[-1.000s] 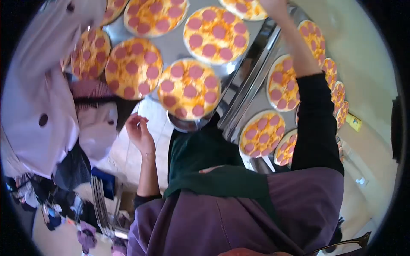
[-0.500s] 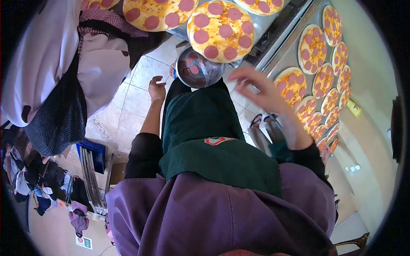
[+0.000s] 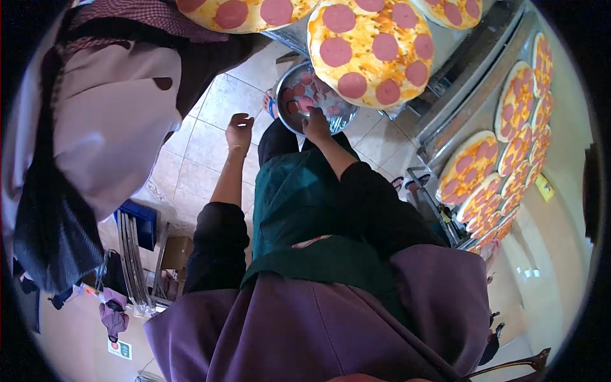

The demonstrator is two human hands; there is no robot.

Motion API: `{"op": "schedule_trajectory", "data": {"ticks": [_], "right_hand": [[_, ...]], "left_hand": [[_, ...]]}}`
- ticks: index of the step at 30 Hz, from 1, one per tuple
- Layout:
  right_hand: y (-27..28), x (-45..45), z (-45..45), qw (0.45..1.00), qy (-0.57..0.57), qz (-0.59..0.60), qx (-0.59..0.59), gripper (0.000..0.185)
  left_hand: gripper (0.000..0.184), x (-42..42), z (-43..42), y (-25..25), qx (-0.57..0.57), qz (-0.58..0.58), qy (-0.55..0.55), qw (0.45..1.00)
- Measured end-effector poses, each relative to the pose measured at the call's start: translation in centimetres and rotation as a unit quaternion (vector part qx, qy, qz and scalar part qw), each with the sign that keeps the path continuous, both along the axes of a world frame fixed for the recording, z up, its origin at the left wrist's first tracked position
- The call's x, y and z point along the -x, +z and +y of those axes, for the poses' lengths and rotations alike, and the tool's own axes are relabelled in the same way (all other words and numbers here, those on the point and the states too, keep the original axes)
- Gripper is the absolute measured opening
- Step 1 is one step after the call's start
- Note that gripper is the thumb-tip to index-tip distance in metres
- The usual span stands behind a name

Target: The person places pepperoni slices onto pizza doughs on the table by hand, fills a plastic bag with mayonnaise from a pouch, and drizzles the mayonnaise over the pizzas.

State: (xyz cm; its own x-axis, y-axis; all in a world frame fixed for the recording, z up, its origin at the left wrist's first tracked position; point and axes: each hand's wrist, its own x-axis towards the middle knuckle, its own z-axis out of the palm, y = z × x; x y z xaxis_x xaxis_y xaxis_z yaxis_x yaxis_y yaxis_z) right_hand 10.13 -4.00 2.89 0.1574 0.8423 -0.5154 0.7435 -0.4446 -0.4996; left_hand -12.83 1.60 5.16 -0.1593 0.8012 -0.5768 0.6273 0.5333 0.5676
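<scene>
I wear a purple top with a stitched seam down it, black sleeves, black trousers and a dark green apron bearing a red-and-white mark.

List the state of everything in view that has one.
Metal bowl, holding loose pink slices
Right hand, at the bowl; grip unclear
Left hand, loosely curled, apparently empty
Nearest pizza, topped, partly hiding the bowl
Right-side pizzas, topped, laid out together
Green apron, worn
</scene>
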Motion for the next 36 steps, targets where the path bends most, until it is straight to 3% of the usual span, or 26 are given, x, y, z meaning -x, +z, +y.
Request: {"op": "schedule_trajectory", "data": {"ticks": [4, 8, 9, 13, 17, 19, 20, 22, 23, 25, 26, 28, 29, 31, 34, 36], "right_hand": [[-2.5, 1.1, 0.9, 0.996, -0.038, -0.067, 0.038, 0.049], [-5.0, 2.0, 0.2, 0.986, -0.075, -0.127, 0.074, 0.052], [-5.3, 2.4, -0.1, 0.981, -0.101, -0.152, 0.062, 0.051], [-5.7, 3.1, 0.4, 0.962, -0.222, -0.109, 0.116, 0.043], [-8.3, 3.2, 0.9, 0.947, -0.297, -0.078, 0.098, 0.036], [-10.1, 3.4, 0.5, 0.882, -0.47, 0.009, 0.022, 0.041], [-11.5, 3.1, 0.1, 0.882, -0.471, 0.008, 0.023, 0.041], [-16.8, 2.3, -3.0, 0.931, -0.364, 0.005, -0.004, 0.032], [-15.3, 2.2, -2.3, 0.931, -0.364, 0.004, -0.004, 0.032], [-9.9, 1.7, 0.3, 0.928, -0.332, 0.06, -0.16, 0.028], [-8.7, 1.4, 0.6, 0.928, -0.332, 0.059, -0.16, 0.028], [-6.8, 0.7, 1.4, 0.978, -0.191, 0.013, -0.088, 0.035], [-5.8, 0.5, 2.0, 0.978, -0.191, 0.014, -0.088, 0.035], [-3.8, 0.2, 3.6, 0.993, -0.021, -0.001, -0.12, 0.041], [-6.5, -0.3, 4.2, 0.989, 0.074, -0.011, -0.126, 0.048], [-8.2, -0.2, 3.6, 0.988, 0.066, -0.019, -0.135, 0.051]], "left_hand": [[0.009, -2.9, -0.3, -2.4, 0.055, -0.037, -0.03, 0.997], [0.017, -5.3, -0.7, -3.7, 0.065, -0.078, 0.012, 0.995], [0.027, -5.4, -0.6, -4.1, 0.083, -0.081, -0.021, 0.993], [0.032, -6.6, -0.5, -4.4, 0.108, -0.059, -0.083, 0.989], [0.029, -6.7, -0.2, -5.0, 0.105, -0.049, -0.087, 0.989], [0.029, -6.7, -0.3, -4.9, 0.102, -0.048, -0.087, 0.99], [0.029, -6.7, -0.3, -4.8, 0.097, -0.05, -0.087, 0.99], [0.029, -6.7, -0.4, -4.9, 0.112, -0.066, -0.07, 0.989], [0.029, -6.6, -0.5, -5.0, 0.124, -0.081, -0.051, 0.988], [0.028, -6.2, -0.7, -5.2, 0.124, -0.088, -0.047, 0.987], [0.028, -6.0, -0.7, -5.3, 0.123, -0.095, -0.044, 0.987], [0.028, -5.6, -1.0, -5.9, 0.114, -0.092, -0.051, 0.988], [0.027, -5.3, -1.2, -6.3, 0.106, -0.087, -0.058, 0.989], [0.027, -5.0, -1.4, -6.6, 0.098, -0.081, -0.065, 0.99], [0.026, -4.8, -1.6, -6.6, 0.112, -0.112, -0.062, 0.985], [0.025, -4.9, -1.5, -6.3, 0.116, -0.114, -0.058, 0.985]]}}
